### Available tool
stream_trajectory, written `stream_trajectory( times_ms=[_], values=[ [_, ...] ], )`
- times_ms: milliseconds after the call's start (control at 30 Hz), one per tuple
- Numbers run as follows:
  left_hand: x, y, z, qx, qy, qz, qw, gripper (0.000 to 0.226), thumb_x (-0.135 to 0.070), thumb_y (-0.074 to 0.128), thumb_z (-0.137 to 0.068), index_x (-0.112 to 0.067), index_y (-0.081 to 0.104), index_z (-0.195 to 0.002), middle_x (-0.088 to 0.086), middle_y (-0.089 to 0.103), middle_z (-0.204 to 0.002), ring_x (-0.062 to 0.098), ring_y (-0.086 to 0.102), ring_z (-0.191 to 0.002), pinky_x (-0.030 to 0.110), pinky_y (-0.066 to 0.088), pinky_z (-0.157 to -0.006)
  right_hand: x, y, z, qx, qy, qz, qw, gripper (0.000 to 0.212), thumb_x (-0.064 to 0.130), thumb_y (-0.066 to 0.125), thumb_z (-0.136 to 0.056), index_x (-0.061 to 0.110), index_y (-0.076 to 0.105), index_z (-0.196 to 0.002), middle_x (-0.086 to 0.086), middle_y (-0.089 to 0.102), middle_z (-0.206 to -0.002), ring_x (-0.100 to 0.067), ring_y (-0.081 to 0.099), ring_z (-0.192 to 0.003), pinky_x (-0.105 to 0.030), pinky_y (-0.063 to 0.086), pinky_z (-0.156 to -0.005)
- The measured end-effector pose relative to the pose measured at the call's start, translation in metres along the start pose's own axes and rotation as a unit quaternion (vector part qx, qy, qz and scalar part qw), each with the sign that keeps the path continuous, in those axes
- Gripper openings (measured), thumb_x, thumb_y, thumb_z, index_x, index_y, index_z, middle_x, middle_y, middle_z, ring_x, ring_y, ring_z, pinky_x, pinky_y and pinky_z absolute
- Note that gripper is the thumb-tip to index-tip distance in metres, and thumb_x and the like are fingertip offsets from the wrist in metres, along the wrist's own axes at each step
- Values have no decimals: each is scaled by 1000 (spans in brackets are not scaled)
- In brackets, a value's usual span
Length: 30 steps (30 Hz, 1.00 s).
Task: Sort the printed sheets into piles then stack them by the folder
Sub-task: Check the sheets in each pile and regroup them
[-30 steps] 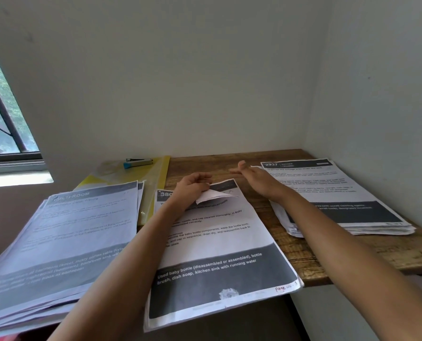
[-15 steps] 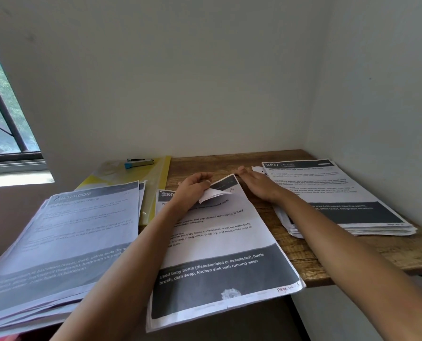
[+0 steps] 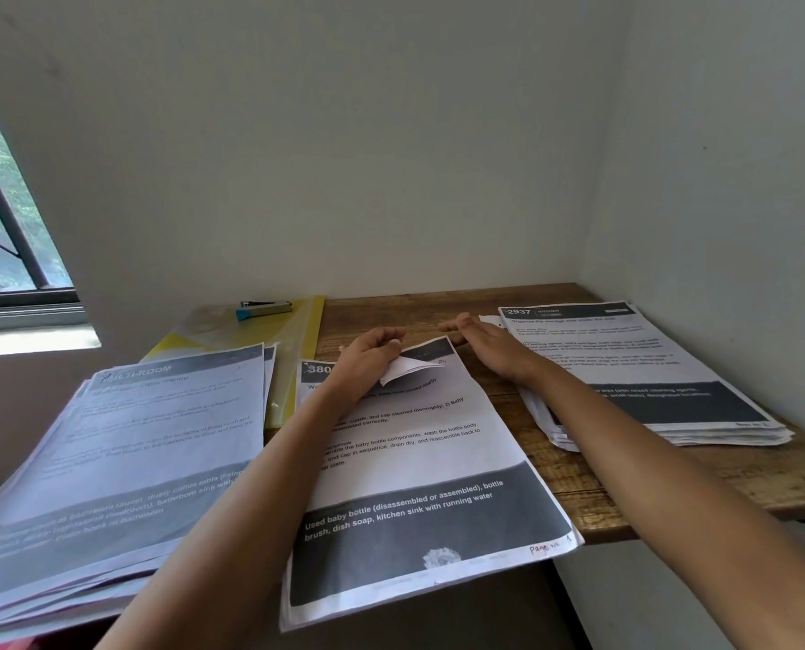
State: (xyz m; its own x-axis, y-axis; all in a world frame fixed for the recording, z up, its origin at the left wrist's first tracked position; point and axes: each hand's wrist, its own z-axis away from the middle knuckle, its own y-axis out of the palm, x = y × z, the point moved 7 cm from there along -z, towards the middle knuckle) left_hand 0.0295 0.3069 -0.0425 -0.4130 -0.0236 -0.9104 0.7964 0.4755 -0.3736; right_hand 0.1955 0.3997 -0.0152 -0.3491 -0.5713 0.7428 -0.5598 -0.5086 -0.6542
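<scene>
A printed sheet about a baby bottle (image 3: 419,466) lies in the middle of the wooden table (image 3: 578,490), its near end hanging over the front edge. My left hand (image 3: 367,356) pinches the sheet's folded-over top corner. My right hand (image 3: 489,342) lies flat with straight fingers at the sheet's top right edge. A thick pile of sheets headed "multi-room" (image 3: 123,466) sits on the left. Another pile headed "2937" (image 3: 644,372) sits on the right. A yellow folder (image 3: 297,349) lies at the back left, partly under the left pile.
A blue and grey stapler (image 3: 263,309) rests on the folder by the back wall. A wall closes the table's right side. A window is at the far left. Bare wood shows between the middle sheet and the right pile.
My right hand slid a little toward the middle sheet's top right edge. My left hand keeps pinching the folded corner. The piles have not moved.
</scene>
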Motion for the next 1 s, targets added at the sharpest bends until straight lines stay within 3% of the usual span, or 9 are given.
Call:
stream_trajectory(
  times_ms=[133,300,467,600,800,1000],
  values=[
    [2,0,-2,-1,6,1,1000,23,-48,53,-71,-62,65,-85,-29,64,-104,13,51,-125,49,17,-119,-1,0,-3,-4,-4,-5,1000,54,51,15,-100,29,55,-130,1,54,-135,-16,46,-126,-35,31,-108],
    [6,0,-6,1,4,0,1000,23,-50,53,-71,-61,65,-86,-26,65,-107,16,50,-126,50,16,-119,1,0,-5,-16,-18,-32,999,46,46,20,-102,29,58,-123,2,56,-131,-14,49,-122,-34,34,-107],
    [13,0,-11,5,5,6,1000,36,-61,52,-61,-57,65,-95,-16,69,-108,28,51,-126,56,21,-116,10,-9,-4,-55,-65,-110,990,25,22,51,-97,20,62,-119,4,64,-115,-10,58,-111,-22,44,-94],
    [6,1,-8,2,13,9,1000,32,-61,51,-60,-65,61,-90,-21,68,-102,25,54,-122,56,20,-116,11,-12,-2,-40,-89,-127,987,32,13,69,-84,18,64,-116,1,68,-102,-10,64,-100,-24,51,-89],
    [4,2,-5,10,21,12,1000,34,-62,49,-63,-63,61,-95,-17,69,-108,25,54,-122,57,19,-115,16,-14,0,-36,-101,-126,986,21,5,74,-78,18,71,-94,6,72,-82,-3,67,-78,-14,50,-72],
    [3,1,-3,16,20,8,1000,37,-60,49,-65,-60,62,-101,-16,70,-108,26,54,-122,60,19,-114,16,-15,0,-64,-87,-129,986,20,5,79,-72,13,72,-88,4,72,-77,-5,67,-73,-18,49,-69]
  ],
)
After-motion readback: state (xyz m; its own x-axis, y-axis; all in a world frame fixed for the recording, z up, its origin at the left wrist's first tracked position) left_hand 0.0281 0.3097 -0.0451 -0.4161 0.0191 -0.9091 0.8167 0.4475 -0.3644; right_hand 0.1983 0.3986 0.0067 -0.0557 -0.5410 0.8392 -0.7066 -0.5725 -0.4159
